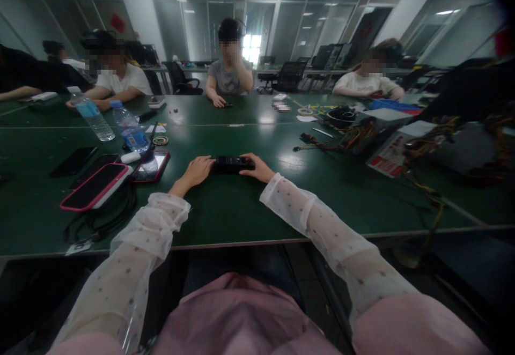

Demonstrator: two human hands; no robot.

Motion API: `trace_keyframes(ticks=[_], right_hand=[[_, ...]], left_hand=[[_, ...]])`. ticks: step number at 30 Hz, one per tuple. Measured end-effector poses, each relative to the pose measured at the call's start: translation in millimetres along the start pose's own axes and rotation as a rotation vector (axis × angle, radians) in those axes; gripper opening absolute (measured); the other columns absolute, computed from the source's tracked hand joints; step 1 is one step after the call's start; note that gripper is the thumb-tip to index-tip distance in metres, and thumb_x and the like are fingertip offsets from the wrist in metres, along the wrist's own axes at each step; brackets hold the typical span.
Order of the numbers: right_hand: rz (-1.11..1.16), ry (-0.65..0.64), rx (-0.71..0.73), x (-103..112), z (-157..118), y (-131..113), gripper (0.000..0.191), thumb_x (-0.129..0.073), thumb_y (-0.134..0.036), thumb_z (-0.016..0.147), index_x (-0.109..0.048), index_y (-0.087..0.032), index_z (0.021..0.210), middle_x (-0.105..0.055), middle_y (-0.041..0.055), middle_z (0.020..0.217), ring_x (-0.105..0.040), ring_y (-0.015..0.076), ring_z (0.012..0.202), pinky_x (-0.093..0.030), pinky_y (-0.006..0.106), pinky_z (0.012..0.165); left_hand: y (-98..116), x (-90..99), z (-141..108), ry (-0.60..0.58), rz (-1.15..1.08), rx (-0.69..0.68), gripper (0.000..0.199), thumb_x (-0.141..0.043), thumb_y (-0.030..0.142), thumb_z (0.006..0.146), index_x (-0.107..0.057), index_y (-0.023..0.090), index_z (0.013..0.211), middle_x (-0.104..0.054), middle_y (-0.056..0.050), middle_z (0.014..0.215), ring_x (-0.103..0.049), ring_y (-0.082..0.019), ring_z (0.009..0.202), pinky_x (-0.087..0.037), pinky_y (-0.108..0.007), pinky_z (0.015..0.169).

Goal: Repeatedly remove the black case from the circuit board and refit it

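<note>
A small black box-shaped device (228,164) lies on the green table in front of me, its exact kind too dark to make out. Around its right end, the thumb and fingers of my right hand (258,168) are closed. My left hand (198,170) rests at the device's left end, fingers stretched out and the tips touching or very near its edge. Sheer white dotted sleeves cover both my forearms.
Left on the table (225,215) are a pink-edged phone-like device (96,186), a red-cased phone (152,166), a black phone (74,162), cables and two water bottles (129,128) (93,115). Wired metal units (388,154) stand right. Several people sit across.
</note>
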State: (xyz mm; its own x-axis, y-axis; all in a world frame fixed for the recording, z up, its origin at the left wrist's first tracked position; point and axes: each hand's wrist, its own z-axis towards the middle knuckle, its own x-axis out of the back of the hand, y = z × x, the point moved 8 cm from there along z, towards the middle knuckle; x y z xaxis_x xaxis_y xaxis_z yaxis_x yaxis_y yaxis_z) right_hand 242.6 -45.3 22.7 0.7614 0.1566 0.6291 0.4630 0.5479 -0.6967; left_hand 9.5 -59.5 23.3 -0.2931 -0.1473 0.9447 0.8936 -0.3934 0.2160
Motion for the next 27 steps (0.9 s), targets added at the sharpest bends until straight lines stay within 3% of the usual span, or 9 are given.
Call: trace_keyframes(ticks=[7, 27], right_hand=[[0.042, 0.017, 0.011, 1.9, 0.1, -2.7, 0.061, -0.08, -0.037, 0.069, -0.056, -0.025, 0.124, -0.063, 0.0069, 0.109, -0.061, 0.0272, 0.105, -0.047, 0.05, 0.095], [0.261, 0.041, -0.037, 7.2, 1.1, -1.7, 0.065, -0.081, -0.042, 0.067, -0.055, -0.022, 0.123, -0.065, 0.0076, 0.108, -0.062, 0.0268, 0.104, -0.049, 0.05, 0.094]], left_hand=[[1.5, -1.2, -1.6, 0.035, 0.058, -0.06, 0.04, -0.037, 0.035, 0.1, -0.05, 0.023, 0.136, -0.048, -0.007, 0.147, -0.042, -0.024, 0.136, -0.036, -0.046, 0.111], [-1.5, -5.8, -1.5, 0.002, 0.072, -0.046, 0.042, -0.035, 0.037, 0.101, -0.048, 0.022, 0.138, -0.046, -0.007, 0.148, -0.039, -0.025, 0.137, -0.034, -0.047, 0.112]])
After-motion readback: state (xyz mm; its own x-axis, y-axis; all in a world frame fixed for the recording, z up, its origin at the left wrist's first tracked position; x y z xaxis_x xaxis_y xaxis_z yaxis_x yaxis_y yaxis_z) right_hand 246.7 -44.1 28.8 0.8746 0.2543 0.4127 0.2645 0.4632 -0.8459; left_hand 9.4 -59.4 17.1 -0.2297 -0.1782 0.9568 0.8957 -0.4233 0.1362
